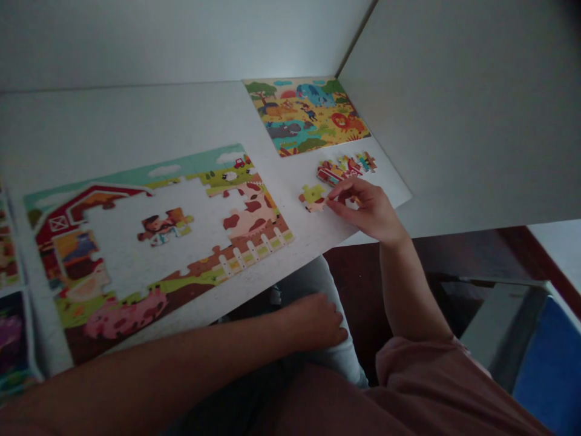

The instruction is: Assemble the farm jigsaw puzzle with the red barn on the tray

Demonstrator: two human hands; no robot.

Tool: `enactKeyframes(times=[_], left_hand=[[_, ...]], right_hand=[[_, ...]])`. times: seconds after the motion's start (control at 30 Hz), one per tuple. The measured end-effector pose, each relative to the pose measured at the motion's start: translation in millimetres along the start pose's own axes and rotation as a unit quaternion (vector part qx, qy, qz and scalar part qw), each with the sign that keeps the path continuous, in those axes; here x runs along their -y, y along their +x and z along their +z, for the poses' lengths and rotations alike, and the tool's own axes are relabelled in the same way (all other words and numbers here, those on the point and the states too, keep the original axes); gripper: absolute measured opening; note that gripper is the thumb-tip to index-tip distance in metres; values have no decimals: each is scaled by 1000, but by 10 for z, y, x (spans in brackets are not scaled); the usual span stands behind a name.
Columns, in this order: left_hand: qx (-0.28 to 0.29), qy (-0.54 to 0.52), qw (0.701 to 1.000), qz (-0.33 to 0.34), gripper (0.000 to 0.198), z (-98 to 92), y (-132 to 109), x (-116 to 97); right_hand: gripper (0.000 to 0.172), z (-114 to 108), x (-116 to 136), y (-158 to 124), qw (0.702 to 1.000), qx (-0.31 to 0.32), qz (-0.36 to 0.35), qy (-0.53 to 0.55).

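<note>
A farm jigsaw puzzle (177, 278) lies on the white table, its outer border joined around an open middle. Inside that gap sits a small joined cluster of pieces (166, 227). My right hand (363, 209) pinches the edge of a green-and-pink puzzle piece (313, 197) between thumb and fingertips, just right of the farm puzzle. Just beyond that hand is a pile of loose pieces (340, 168), partly hidden by the fingers. My left hand (320, 321) rests on my leg below the table edge, fingers curled in, with nothing seen in it.
At the back of the table (136, 121) lies a complete safari puzzle (308, 115) against the wall. More printed pictures (13, 339) lie at the left edge. A pale panel (467, 121) stands on the right. A blue-and-grey object (540, 345) is low at the right.
</note>
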State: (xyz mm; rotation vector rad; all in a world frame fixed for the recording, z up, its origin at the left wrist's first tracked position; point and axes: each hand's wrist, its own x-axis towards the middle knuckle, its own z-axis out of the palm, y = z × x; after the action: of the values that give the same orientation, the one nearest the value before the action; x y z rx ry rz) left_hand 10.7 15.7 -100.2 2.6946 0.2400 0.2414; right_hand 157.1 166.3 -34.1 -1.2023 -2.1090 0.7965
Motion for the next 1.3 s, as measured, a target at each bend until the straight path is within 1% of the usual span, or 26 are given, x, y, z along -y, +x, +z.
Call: enactKeyframes(times=[0.07,0.17,0.23,0.3,0.37,0.43,0.5,0.57,0.63,0.77,0.93,1.13,1.3], left_hand=[[-7,3,1000,5,6,21,-8,1],[-20,2,1000,8,7,57,-17,2],[-24,2,1000,5,9,82,-14,2],[-24,6,1000,7,12,112,-4,1],[-24,8,1000,17,14,149,9,0],[-26,11,999,26,15,192,22,-3],[-37,19,999,24,15,233,30,-9],[-48,26,998,17,15,257,31,-17],[-53,23,998,15,16,262,26,-21],[-61,7,998,24,17,241,16,-16],[-64,19,998,13,18,232,16,-22],[-46,0,999,17,17,209,14,-25],[-23,-6,1000,7,14,201,20,-38]], right_hand=[[12,58,92,123,999,2,-34,3],[11,191,326,452,995,28,-91,20],[10,324,507,740,987,56,-140,47],[13,495,652,1022,976,106,-173,81],[14,683,724,1239,968,152,-166,115],[14,854,717,1355,964,175,-136,145],[12,969,655,1374,960,188,-115,173],[12,1016,582,1339,954,202,-104,193],[13,1011,535,1298,953,208,-91,201],[13,971,522,1288,961,199,-66,183],[13,975,496,1322,958,198,-88,188],[15,974,472,1314,957,213,-80,182],[17,1019,498,1283,942,241,-120,201]])
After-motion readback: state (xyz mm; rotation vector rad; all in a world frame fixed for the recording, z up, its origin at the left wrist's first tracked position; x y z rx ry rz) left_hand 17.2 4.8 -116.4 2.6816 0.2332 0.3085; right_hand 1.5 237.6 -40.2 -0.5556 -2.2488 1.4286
